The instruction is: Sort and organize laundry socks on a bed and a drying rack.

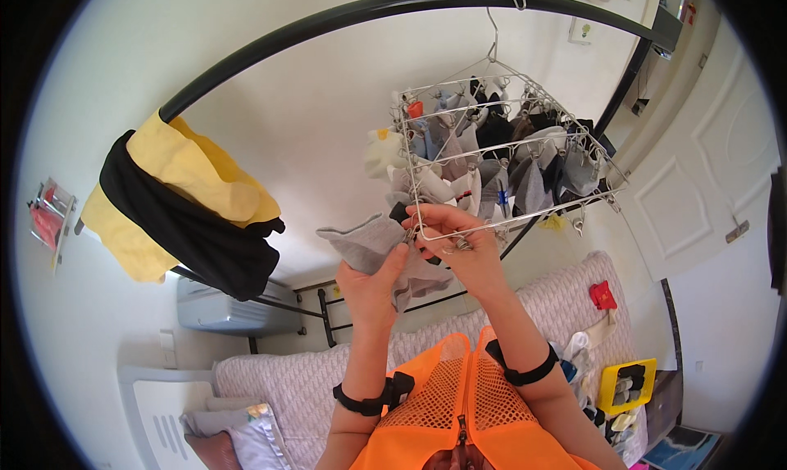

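Observation:
A wire sock hanger (516, 215) with metal clips hangs by its hook from a black rail (344, 24). Many socks in grey, black and white (492, 131) dangle from it. At its near left corner, my left hand (369, 288) grips a light grey sock (367, 237), thumb close to the clips. My right hand (470, 251) reaches around that same corner, its fingertips pinching a metal clip (412, 231) at the sock's edge. Part of the sock lies behind my left thumb. How far the clip has closed on the fabric is hard to see.
Yellow cloth (203, 175) and a black garment (184, 224) drape over the rail's left end. Below stand a grey suitcase (237, 307) and a bed (307, 378). A yellow basket (645, 384) of socks and a red item (603, 295) rest on the bed. A white door (676, 205) is right.

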{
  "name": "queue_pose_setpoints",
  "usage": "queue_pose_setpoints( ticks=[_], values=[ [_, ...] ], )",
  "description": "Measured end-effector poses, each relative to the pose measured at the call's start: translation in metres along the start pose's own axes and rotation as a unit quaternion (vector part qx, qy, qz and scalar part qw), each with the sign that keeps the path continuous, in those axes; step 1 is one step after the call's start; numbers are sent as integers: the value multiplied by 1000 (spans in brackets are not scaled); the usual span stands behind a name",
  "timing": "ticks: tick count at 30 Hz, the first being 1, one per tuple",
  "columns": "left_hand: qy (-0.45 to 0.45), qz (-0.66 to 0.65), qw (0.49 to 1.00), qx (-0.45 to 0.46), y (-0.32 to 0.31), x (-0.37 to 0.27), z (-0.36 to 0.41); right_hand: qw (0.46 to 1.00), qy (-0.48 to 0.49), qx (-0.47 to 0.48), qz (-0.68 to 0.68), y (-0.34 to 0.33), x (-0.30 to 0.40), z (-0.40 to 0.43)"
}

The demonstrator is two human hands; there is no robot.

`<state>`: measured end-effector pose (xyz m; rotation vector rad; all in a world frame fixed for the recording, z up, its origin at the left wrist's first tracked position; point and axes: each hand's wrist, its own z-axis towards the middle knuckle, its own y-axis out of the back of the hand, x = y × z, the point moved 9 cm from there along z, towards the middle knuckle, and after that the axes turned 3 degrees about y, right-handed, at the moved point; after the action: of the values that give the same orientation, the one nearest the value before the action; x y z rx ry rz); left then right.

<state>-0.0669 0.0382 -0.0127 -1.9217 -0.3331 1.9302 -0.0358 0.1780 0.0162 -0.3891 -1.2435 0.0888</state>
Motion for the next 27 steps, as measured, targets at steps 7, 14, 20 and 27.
queue_pose_setpoints(
  ticks=[7,14,20,27],
  values=[
    [15,35,999,13,-3,-3,-3,998,-14,-47,-26,3,-2,-2],
    [44,-25,999,-16,17,4,-3,998,5,-58,18,0,-4,-1],
    [46,-33,998,-16,22,7,-3,994,10,-68,82,-2,-8,-1],
    [25,-6,1000,1,16,4,-9,995,18,-80,55,4,-3,-4]
  ],
)
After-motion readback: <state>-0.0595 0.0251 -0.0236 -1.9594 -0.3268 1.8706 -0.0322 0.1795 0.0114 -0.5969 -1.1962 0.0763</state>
